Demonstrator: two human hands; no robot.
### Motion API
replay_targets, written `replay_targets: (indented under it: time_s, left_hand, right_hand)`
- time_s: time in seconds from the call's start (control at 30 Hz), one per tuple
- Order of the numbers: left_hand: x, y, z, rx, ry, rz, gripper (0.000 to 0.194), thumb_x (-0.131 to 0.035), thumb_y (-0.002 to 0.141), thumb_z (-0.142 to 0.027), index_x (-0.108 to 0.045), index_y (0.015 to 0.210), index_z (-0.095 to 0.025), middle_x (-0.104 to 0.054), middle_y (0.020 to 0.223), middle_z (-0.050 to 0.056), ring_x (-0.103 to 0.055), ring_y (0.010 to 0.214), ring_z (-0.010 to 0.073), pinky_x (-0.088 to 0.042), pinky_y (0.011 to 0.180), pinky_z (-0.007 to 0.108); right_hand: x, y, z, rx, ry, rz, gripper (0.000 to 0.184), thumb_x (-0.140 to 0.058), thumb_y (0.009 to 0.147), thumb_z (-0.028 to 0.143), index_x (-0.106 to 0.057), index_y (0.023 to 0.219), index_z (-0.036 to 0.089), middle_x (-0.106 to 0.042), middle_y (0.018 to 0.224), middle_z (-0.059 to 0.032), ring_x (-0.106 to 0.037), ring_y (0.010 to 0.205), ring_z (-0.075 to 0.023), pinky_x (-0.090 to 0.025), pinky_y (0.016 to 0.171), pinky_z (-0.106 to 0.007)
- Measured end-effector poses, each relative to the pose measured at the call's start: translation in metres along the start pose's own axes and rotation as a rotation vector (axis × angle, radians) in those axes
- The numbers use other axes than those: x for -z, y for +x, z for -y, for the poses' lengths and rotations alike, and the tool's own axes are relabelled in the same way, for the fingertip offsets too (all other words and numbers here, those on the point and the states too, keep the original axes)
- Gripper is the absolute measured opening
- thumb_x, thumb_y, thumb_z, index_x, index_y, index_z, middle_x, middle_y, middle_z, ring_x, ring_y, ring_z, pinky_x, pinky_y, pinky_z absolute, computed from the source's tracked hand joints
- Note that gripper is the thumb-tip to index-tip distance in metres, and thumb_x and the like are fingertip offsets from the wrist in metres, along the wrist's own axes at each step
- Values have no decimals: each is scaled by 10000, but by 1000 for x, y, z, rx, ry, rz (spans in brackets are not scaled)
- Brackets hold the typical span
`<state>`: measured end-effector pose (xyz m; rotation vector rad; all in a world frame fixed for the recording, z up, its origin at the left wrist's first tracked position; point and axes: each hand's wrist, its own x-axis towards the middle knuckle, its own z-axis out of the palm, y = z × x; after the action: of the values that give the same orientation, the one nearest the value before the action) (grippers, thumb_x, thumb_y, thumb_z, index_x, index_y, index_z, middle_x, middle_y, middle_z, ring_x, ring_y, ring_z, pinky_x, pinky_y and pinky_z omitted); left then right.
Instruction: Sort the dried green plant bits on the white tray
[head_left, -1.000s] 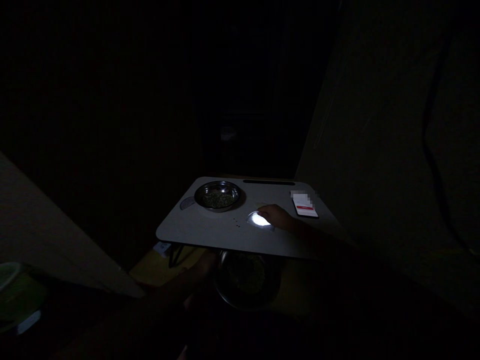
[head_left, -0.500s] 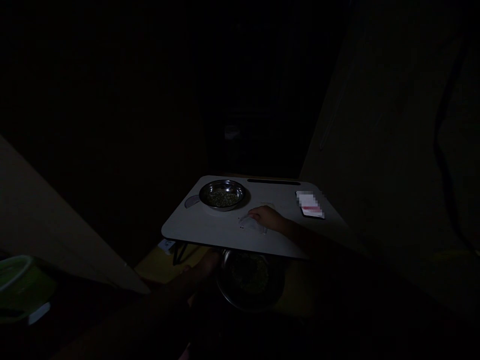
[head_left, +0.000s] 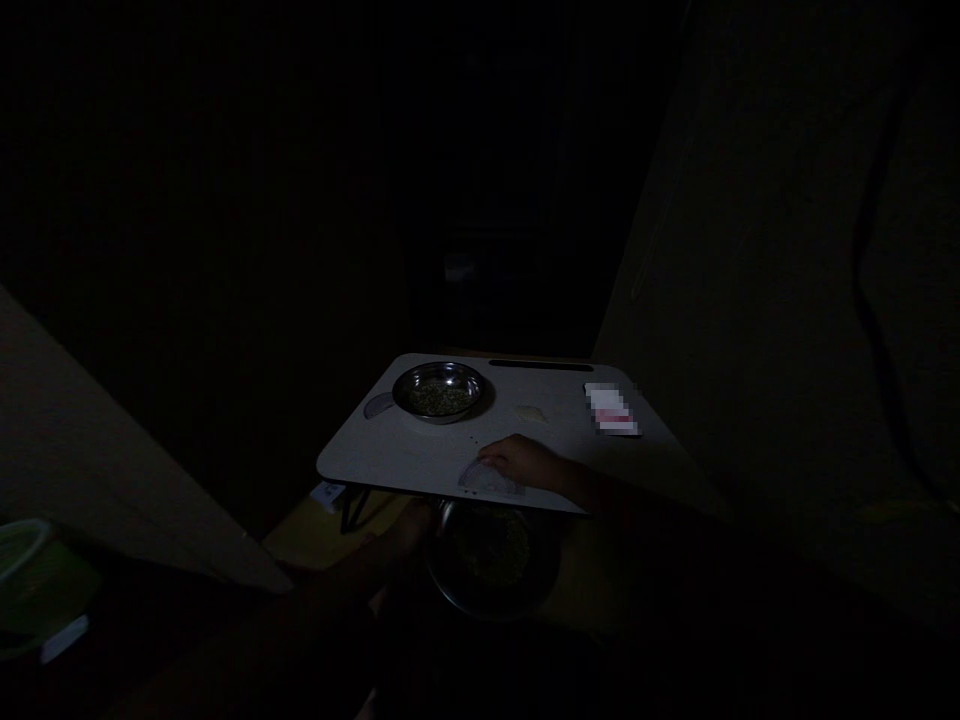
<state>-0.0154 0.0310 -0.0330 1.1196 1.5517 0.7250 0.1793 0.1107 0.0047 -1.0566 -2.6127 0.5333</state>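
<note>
On a pale table point(head_left: 390, 452) by a dim wall point(head_left: 757, 330), my right hand point(head_left: 525, 462) pinches a scraper point(head_left: 491, 477); my left hand's point(head_left: 411, 528) hold is unclear.

The right fingers point(head_left: 496, 454) are bare, and the right forearm point(head_left: 579, 482) fades into darkness.

right hand point(head_left: 525, 463): held palm-down, fingers bent and bunched toward the left, kinda pinched | right forearm point(head_left: 589, 487): stretched in from the right, mostly swallowed by the dark | left hand point(head_left: 412, 525): held lower, grip can't really be made out, too murky | left forearm point(head_left: 345, 580): angled up from bottom left, barely lit tbh
</note>
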Motion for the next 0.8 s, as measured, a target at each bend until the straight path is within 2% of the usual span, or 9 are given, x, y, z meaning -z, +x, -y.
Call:
replay_targets:
  time_s: [0.07, 0.27, 0.37, 0.47, 0.53, 0.67, 0.8]
  left_hand:
    - [0, -1, -1, 54, -22, -12, 135, -407, 560, -56, -513, 517, -127, -500, 435, 1, -469, 459, 122, -333, 449, 216]
    - [-4, -13, -9, -2, -106, -4, 88, -441, 538, -76, -496, 489, -125, -462, 396, -21, -429, 400, 93, -306, 421, 198]
    - [-6, -13, -12, 47, -87, -26, 125, -415, 557, -56, -485, 478, -122, -460, 401, -17, -434, 402, 94, -311, 423, 199]
    - [-6, -9, -12, 109, -45, -62, 159, -382, 548, -7, -473, 485, -122, -436, 391, -26, -426, 399, 90, -317, 427, 196]
    - [-5, -6, -10, 94, -47, -57, 168, -379, 544, 5, -480, 510, -124, -444, 406, -30, -433, 411, 90, -318, 430, 194]
    - [-3, -4, -7, 69, 8, -25, 148, -400, 555, -16, -485, 500, -122, -471, 429, -15, -443, 426, 97, -312, 425, 196]
    - [-3, -6, -6, 22, -6, -32, 125, -407, 584, -62, -509, 550, -125, -495, 454, -10, -448, 434, 101, -326, 432, 201]
  right_hand:
    - [-2, -3, 3, 19, -3, 4, 287, -371, 783, 305, -605, 929, 227, -626, 890, -25, -547, 759, -131, -359, 652, -216]
    - [0, -15, 12, 29, 10, 43, 262, -379, 783, 309, -614, 841, 211, -623, 785, -14, -522, 652, -105, -329, 574, -195]
    - [3, -16, 11, 24, 22, 46, 266, -369, 786, 309, -609, 799, 196, -606, 710, -7, -496, 600, -94, -314, 549, -191]
    - [9, -13, 2, 6, 33, 5, 275, -353, 792, 286, -605, 774, 178, -587, 665, -5, -479, 585, -92, -307, 542, -191]
    - [13, -10, -8, -9, 27, -38, 268, -357, 788, 263, -605, 754, 167, -585, 679, -12, -482, 615, -96, -308, 551, -190]
    - [22, -4, -32, -135, -42, -119, 249, -377, 772, 241, -606, 724, 157, -582, 654, -18, -478, 601, -102, -308, 549, -197]
    - [27, 0, -48, -151, -73, -148, 258, -366, 768, 219, -612, 724, 156, -591, 712, -26, -490, 641, -106, -320, 569, -196]
